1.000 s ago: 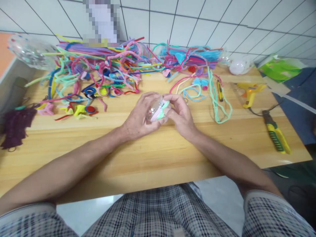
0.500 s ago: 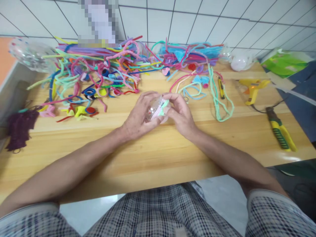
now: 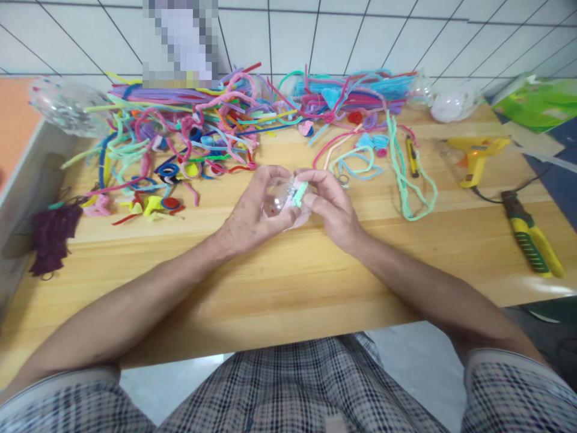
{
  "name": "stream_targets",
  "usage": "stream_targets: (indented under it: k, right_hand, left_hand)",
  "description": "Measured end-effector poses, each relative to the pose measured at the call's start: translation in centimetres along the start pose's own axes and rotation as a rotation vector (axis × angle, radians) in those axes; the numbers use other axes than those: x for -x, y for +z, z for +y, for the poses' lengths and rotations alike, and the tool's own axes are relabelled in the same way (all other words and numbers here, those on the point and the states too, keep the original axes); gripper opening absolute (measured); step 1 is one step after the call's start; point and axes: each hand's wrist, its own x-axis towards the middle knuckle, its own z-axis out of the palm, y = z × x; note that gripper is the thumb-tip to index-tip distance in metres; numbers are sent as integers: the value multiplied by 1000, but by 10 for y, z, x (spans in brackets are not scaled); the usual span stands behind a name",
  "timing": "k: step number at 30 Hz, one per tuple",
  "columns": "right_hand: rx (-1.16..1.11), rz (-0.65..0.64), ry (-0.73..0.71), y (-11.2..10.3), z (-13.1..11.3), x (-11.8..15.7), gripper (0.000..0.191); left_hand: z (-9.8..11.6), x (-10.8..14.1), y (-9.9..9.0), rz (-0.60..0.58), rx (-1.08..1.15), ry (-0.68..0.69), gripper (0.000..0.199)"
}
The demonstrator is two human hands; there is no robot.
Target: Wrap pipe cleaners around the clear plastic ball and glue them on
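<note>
White wall tiles back a wooden surface heaped with pipe cleaners. Over its middle, the left hand cups a clear ball; the right hand, its grip narrow, pinches a mint-green strip against it. The strip seems placed, perhaps unfastened, so work looks unfinished. Round, the ball shows no long axis; the strip's slants from near-left to far-right.

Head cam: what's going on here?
The left hand cups a clear ball; the right hand holds its other side, fingers and thumb around a mint strip. Whether the strip is in or on the ball isn't clear. Pipe cleaners lie heaped beyond; the glue gun and pliers lie off right.
</note>
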Motion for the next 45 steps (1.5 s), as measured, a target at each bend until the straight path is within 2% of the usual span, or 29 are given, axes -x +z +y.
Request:
stream_targets:
  k: [11,17,25,31,39,45]
  right_hand:
    - [89,23,-25,3,-3,2,48]
    - [73,35,-47,4,-2,2,43]
    - [92,47,-50,5,-5,3,39]
    - [98,36,-53,5,-3,3,38]
    - [98,64,-32,3,3,1,40]
    - [141,61,-20,3,3,3,42]
  left_hand:
    - [-9,-1,-2,-29,-104,79,53]
    - [-19,-1,0,-10,-113,150,66]
    - [-20,1,-2,-42,-157,207,60]
    - [-19,1,-4,-50,-125,155,60]
    - [-27,3,-3,19,-206,221,63]
    - [-30,6,-3,15,-152,90,75]
